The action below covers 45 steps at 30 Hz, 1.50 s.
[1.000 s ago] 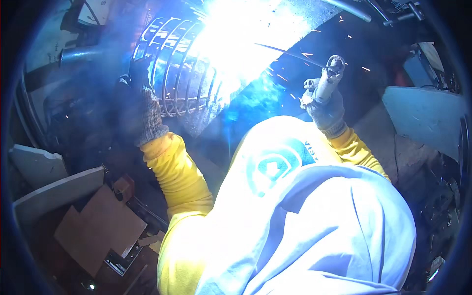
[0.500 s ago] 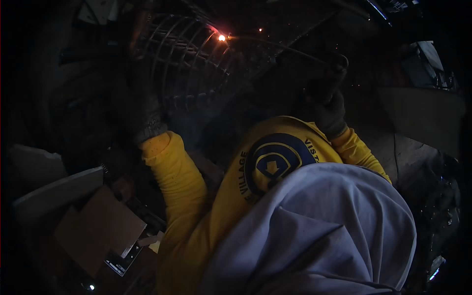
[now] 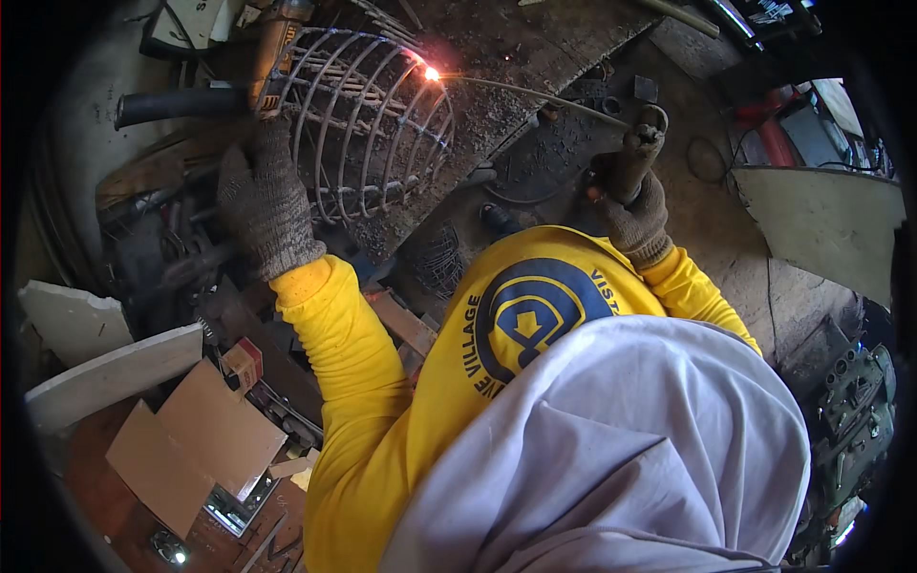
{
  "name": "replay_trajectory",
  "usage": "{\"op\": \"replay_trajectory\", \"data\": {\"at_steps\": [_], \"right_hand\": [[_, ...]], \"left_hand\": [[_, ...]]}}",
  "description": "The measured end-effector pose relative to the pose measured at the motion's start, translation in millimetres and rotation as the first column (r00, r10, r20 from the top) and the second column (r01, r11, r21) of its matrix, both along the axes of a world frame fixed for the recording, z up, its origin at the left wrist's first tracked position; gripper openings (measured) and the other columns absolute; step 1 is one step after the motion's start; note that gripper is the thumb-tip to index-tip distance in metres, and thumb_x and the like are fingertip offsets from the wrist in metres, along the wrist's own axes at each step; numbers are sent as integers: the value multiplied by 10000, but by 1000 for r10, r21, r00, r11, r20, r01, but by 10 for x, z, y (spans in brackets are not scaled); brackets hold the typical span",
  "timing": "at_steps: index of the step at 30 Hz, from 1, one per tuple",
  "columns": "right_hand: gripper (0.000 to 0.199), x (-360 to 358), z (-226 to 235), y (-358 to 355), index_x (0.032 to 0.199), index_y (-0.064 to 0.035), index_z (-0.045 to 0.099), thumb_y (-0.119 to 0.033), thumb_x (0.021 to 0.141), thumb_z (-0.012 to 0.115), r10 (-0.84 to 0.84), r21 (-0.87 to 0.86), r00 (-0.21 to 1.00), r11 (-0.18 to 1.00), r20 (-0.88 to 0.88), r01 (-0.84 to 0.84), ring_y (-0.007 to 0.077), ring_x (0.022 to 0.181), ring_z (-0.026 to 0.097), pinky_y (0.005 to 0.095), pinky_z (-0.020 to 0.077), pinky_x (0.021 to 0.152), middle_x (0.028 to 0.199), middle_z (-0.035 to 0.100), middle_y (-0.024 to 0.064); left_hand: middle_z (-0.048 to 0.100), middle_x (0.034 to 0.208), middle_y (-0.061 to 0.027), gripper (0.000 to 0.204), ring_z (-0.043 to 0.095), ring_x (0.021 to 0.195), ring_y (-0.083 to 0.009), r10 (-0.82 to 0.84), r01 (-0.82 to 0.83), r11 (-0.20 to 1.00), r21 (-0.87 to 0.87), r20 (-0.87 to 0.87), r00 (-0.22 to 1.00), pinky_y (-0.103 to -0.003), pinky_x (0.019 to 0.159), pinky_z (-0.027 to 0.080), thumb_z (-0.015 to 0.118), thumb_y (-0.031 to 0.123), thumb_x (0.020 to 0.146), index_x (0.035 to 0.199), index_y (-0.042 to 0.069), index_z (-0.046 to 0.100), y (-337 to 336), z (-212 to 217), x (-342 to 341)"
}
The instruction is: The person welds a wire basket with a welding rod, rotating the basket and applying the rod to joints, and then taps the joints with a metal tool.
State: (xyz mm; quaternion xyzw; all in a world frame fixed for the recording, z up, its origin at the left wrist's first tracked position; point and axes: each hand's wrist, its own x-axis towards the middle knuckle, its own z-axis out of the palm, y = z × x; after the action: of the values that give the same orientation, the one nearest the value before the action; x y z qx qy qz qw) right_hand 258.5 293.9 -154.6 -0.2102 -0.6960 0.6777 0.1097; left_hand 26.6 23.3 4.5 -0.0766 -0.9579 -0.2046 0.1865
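Note:
A domed cage of curved metal rods [image 3: 368, 129] lies on a dark, debris-strewn metal plate [image 3: 535, 62]. My right hand [image 3: 635, 224], in a knitted glove, is closed around a welding electrode holder [image 3: 635, 158]. From the holder a thin electrode [image 3: 535, 93] runs left to the cage's upper right rim, where its tip glows bright orange-white. My gloved left hand [image 3: 269, 205] is beside the cage's left edge. Its fingers reach the lower end of an orange power tool [image 3: 277, 62] with a black side handle [image 3: 181, 106]; whether they grip it is hidden.
Cardboard pieces [image 3: 215, 425], pale boards [image 3: 124, 363] and a small red-brown box [image 3: 244, 363] are at lower left. A large board [image 3: 821, 224] leans at right, near a red cylinder [image 3: 776, 138]. A dark machine part [image 3: 855, 411] stands at lower right.
The picture was very dark and is now bright, so the surroundings show clearly. The glowing tip stays at nearly the same spot on the cage. Both arms have hardly moved.

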Motion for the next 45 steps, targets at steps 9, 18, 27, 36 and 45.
{"op": "replay_trajectory", "data": {"at_steps": [9,18,27,36,45], "right_hand": [[378,-94,-84,-81,1157,1,569,-43,807,707,-44,-146,992,989,-117,26,130,741,628,265,525,681,877,651,56],[319,-99,-107,-101,1123,6,562,47,823,663,-32,-54,991,998,-133,25,126,692,610,276,543,661,810,596,43],[494,-80,-182,-37,1316,0,466,-28,868,673,-68,72,981,994,-183,83,128,801,595,272,520,694,1050,573,72],[354,24,-175,7,1217,-11,568,-95,888,671,24,-54,982,998,-185,-34,142,942,606,287,513,821,1095,619,51],[349,-16,27,-14,1138,-30,630,-146,821,718,23,61,1000,998,-9,-22,141,892,638,295,502,814,977,674,46]], "left_hand": [[639,750,-144,610,601,687,-263,88,-106,985,133,133,987,-400,658,450,642,538,879,901,-71,627,124,95,77],[691,877,-146,508,653,801,-279,-68,-52,870,-490,-225,972,-372,739,493,643,473,902,979,-29,662,-302,-155,-165],[696,931,-146,451,663,867,-274,-139,116,981,-158,-142,980,-359,783,505,648,429,909,1017,-9,671,-85,-64,-90],[702,985,-147,398,673,933,-269,-185,188,982,16,-115,976,-346,827,517,654,385,917,1055,12,679,27,-48,-41],[696,952,-177,424,659,860,-282,-150,150,988,-19,-6,989,-342,798,493,673,388,902,1057,-7,675,-11,9,-27]]}}
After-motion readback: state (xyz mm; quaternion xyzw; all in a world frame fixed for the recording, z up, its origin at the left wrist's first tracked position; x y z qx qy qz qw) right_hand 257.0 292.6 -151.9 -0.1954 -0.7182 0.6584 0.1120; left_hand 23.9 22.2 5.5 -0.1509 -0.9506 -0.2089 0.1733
